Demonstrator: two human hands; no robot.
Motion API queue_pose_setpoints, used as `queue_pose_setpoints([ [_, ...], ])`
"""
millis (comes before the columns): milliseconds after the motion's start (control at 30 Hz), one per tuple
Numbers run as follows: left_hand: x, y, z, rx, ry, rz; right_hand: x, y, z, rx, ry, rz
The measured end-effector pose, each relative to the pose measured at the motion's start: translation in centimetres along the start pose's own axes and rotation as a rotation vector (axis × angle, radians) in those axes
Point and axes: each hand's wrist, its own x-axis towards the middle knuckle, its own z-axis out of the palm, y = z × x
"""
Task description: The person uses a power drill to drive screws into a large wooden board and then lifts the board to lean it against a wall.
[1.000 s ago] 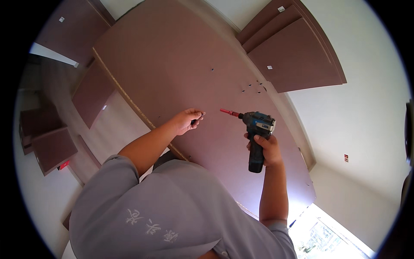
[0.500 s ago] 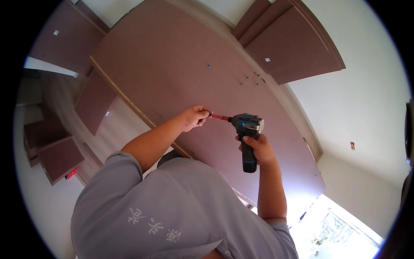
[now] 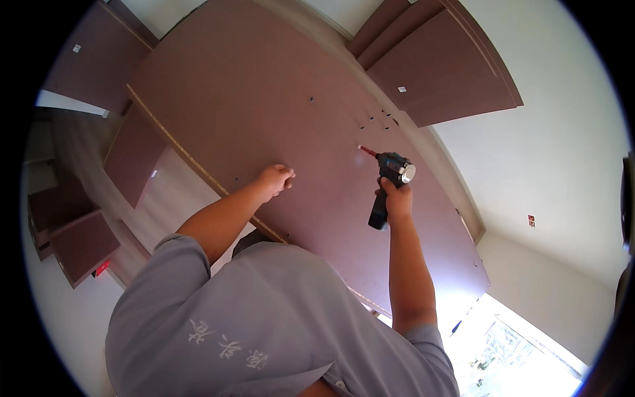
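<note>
In my right hand (image 3: 397, 198) is a dark cordless driver (image 3: 397, 167), the fingers wrapped round its grip. Its long red bit (image 3: 368, 151) points up and left over the brownish-pink panel (image 3: 264, 86), with a small pale tip at the end; whether it touches the panel I cannot tell. My left hand (image 3: 275, 182) is closed above the panel, left of the driver, and anything inside its fingers is hidden. Beyond the bit, several small dark pieces, perhaps screws (image 3: 372, 118), sit on the panel. Another small dark piece (image 3: 311, 98) lies farther left.
The panel's raw edge (image 3: 178, 149) runs along my near left side. More brownish panels lean against the wall at far right (image 3: 450, 66) and stand at far left (image 3: 92, 56). Smaller boards (image 3: 86, 245) lie at left on the floor. A bright window (image 3: 516, 351) is at lower right.
My left hand has let go of the red bit and moved left. My right hand has carried the driver forward, swinging the bit toward the far side of the panel.
</note>
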Motion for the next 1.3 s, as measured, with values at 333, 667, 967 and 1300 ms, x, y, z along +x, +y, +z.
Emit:
queue_pose_setpoints([
  [333,-1.8,2.0,-1.6,0.132,0.114,-0.048,12.8,-8.9,0.0,-0.085,0.066,-0.035],
  [667,-1.5,1.2,-1.9,0.099,0.112,-0.022,16.7,-15.0,1.7,-0.662,-0.081,-0.067],
  [967,-2.2,2.4,-1.6,0.126,0.125,-0.052,17.3,-14.9,1.6,-0.625,-0.093,-0.065],
  [1300,-2.0,1.6,-2.2,0.114,0.154,0.041,10.3,-15.4,0.1,-0.476,-0.083,-0.234],
])
